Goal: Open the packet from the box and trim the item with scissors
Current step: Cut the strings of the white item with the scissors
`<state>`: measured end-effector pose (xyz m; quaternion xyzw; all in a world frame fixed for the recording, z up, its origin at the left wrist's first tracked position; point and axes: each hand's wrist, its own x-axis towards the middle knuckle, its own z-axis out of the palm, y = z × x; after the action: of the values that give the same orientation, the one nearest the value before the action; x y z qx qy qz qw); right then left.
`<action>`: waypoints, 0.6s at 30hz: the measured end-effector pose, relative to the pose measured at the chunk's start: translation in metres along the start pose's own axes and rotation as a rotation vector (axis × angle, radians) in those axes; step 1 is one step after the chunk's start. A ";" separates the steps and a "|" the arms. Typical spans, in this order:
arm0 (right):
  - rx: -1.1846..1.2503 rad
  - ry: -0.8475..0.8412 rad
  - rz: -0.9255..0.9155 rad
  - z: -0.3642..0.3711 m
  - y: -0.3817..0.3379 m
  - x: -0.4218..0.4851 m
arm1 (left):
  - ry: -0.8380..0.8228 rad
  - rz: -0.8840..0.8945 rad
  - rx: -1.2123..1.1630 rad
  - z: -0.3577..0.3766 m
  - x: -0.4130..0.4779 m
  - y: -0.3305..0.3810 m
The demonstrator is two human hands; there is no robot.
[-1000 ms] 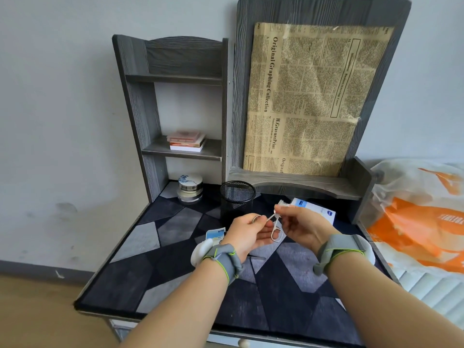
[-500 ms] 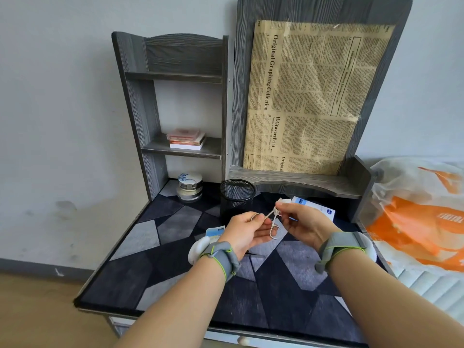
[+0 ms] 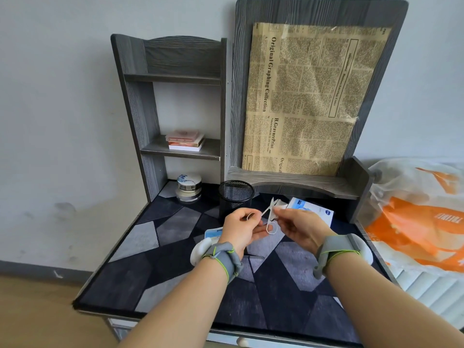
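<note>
the whole thing turns on the gap between the scissors [image 3: 268, 214] and the small white item [image 3: 280, 205], both held in the air above the middle of the desk [image 3: 140, 280], toward its back edge. the left hand [image 3: 241, 229] grips the scissors by the handles, fingers curled, with one loop up by the thumb and the other hanging low off the fingertips; whether a finger sits inside that lower loop i cannot tell. the long axis of the scissors runs nearly upright, tips pointing up and slightly to the right, and the blades look a little apart. the right hand [image 3: 300, 226] pinches the item between thumb and fingertips, its free edge poking left toward the blades, just beside them or touching; it is too small to say which.

so the item lies to the right of the blade tips and level with them, and the left hand is the one that has to close. my guess is the cut comes next, and it needs the item's edge fed between the blades, not alongside them.

the white and blue box [image 3: 312, 213] lies on the desk behind the right hand, near the back right corner. a blue and white packet [image 3: 211, 234] lies flat under the left wrist.
</note>
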<state>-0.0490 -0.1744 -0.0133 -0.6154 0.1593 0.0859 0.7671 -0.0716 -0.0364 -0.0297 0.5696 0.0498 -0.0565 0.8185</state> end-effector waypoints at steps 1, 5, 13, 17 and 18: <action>-0.011 -0.008 -0.002 0.002 0.000 -0.001 | 0.016 0.007 0.004 0.001 0.000 0.000; -0.154 -0.118 -0.010 0.012 -0.002 -0.008 | 0.048 0.023 0.054 0.003 0.000 -0.002; -0.128 0.010 -0.059 0.003 -0.003 0.003 | -0.012 0.007 0.184 -0.003 -0.004 -0.002; -0.178 0.024 -0.084 0.002 -0.004 0.004 | -0.037 0.006 0.222 -0.002 -0.005 0.000; -0.223 0.001 -0.077 0.001 -0.006 0.001 | -0.029 0.008 0.217 -0.003 -0.004 0.000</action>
<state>-0.0458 -0.1745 -0.0083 -0.7026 0.1255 0.0734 0.6966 -0.0761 -0.0337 -0.0299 0.6540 0.0295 -0.0665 0.7529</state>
